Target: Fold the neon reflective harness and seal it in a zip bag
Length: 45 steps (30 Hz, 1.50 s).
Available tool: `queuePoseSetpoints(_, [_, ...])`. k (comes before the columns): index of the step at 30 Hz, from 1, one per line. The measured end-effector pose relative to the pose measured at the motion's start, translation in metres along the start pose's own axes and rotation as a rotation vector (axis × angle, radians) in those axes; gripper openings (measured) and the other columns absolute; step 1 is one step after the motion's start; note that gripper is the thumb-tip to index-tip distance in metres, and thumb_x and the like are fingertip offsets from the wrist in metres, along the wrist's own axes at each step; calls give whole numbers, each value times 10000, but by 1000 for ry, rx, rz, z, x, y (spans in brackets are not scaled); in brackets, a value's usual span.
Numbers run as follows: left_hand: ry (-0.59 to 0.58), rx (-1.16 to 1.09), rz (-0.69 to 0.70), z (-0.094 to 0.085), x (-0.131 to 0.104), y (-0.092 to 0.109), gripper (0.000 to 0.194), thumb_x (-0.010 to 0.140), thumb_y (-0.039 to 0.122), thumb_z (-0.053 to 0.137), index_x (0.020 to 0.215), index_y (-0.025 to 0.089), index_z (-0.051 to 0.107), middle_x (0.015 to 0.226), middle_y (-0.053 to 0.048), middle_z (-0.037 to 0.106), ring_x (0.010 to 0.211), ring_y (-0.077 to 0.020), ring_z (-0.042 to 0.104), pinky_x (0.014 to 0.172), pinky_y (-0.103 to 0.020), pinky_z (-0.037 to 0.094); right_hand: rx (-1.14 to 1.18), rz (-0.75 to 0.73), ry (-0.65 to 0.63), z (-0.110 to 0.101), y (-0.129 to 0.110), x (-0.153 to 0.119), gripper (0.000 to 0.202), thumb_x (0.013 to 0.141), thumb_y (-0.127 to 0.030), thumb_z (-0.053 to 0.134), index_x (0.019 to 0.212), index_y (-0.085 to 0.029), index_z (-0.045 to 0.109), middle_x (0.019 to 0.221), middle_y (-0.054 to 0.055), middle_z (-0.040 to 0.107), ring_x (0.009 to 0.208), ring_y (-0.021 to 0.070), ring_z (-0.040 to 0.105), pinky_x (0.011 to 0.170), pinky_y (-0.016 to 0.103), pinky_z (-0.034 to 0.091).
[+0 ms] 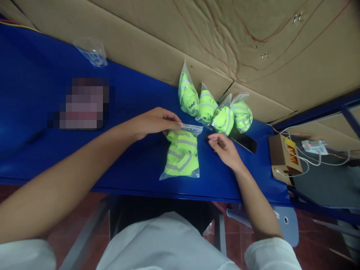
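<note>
A clear zip bag (pixel 182 153) lies flat on the blue table, with a folded neon-yellow cloth item with grey reflective stripes inside. My left hand (pixel 156 122) is closed on the top left corner of this bag, thumb along the zip edge; part of its grip is hidden. To the right of the bag, a short gap away, my right hand (pixel 225 148) rests with loosely bent fingers and nothing visible in them. Behind it a black phone (pixel 247 142) lies on the table.
Several filled bags (pixel 208 107) of the same neon-yellow material lean along the cardboard wall (pixel 157 48). An empty-looking clear bag (pixel 94 52) lies at the back left, near a blurred-out object (pixel 83 105). At right stands a cardboard box (pixel 281 153) with white cables.
</note>
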<state>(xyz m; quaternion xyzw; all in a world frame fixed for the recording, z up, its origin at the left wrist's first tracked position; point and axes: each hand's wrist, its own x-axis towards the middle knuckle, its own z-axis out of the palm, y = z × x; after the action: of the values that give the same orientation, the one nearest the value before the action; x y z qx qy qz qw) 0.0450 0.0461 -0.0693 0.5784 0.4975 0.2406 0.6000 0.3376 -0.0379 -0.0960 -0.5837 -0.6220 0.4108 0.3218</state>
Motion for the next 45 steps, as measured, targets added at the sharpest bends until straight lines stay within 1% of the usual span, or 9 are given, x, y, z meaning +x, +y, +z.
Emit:
queuePoseSetpoints(4, [9, 112, 49, -12, 0, 2, 178, 790, 374, 828, 868, 219, 868, 866, -48, 779, 720, -145, 653, 597, -183, 403, -35, -28, -3, 1, 0, -2, 467, 923, -648, 690, 1107, -218, 694, 997, 62, 704, 874, 167, 649, 739, 303, 499])
queuePoseSetpoints(13, [35, 158, 50, -5, 4, -6, 128, 750, 295, 788, 815, 203, 848, 798, -48, 768, 674, -157, 636, 583, -206, 409, -75, -54, -13, 2, -2, -4, 425, 944, -617, 678, 1122, -231, 688, 1009, 66, 713, 897, 188, 665, 769, 333, 506])
queuePoseSetpoints(19, [73, 455, 171, -7, -2, 3, 156, 805, 257, 735, 894, 219, 858, 867, -25, 794, 789, -176, 689, 663, -195, 411, -88, -49, -12, 2, -1, -3, 427, 947, -619, 675, 1129, -232, 690, 1009, 65, 714, 891, 183, 659, 757, 321, 506])
queuePoseSetpoints(26, [28, 603, 184, -4, 11, 17, 189, 832, 340, 756, 909, 212, 871, 842, -27, 797, 757, -182, 689, 648, -214, 392, -68, -42, -13, 2, 2, -1, 432, 942, -605, 680, 1137, -219, 692, 985, 58, 711, 854, 165, 639, 750, 309, 496])
queuePoseSetpoints(30, [-73, 664, 178, -1, 16, 23, 236, 845, 365, 697, 914, 211, 861, 898, -20, 809, 809, -189, 710, 709, -230, 433, -71, -59, -10, 2, 3, 0, 457, 936, -617, 680, 1138, -207, 695, 984, 63, 717, 855, 163, 644, 738, 300, 493])
queuePoseSetpoints(33, [-33, 691, 201, -1, 14, 22, 273, 838, 378, 666, 939, 209, 855, 917, -20, 813, 833, -190, 717, 737, -242, 453, -66, -71, -8, 2, 5, 1, 449, 934, -607, 683, 1132, -204, 696, 985, 63, 717, 847, 160, 642, 729, 297, 489])
queuePoseSetpoints(37, [-29, 762, 224, -3, 14, 17, 336, 852, 409, 633, 1024, 209, 841, 940, -36, 813, 839, -201, 725, 755, -247, 471, -70, -84, -12, 2, 6, 1, 409, 945, -572, 677, 1127, -206, 698, 968, 55, 713, 852, 158, 650, 734, 290, 500])
queuePoseSetpoints(41, [-84, 819, 293, 0, 19, 21, 419, 909, 380, 556, 1218, 238, 800, 1180, -26, 802, 1061, -230, 736, 883, -252, 492, -77, -96, -11, 2, 6, 1, 390, 950, -553, 676, 1122, -204, 699, 977, 58, 717, 844, 154, 650, 727, 281, 507])
queuePoseSetpoints(45, [-41, 797, 266, 10, 24, 28, 308, 878, 382, 637, 1067, 235, 831, 1052, -9, 819, 969, -211, 746, 783, -243, 475, -81, -116, -9, 2, 8, 2, 374, 951, -535, 673, 1112, -199, 698, 978, 61, 718, 842, 151, 652, 724, 275, 515])
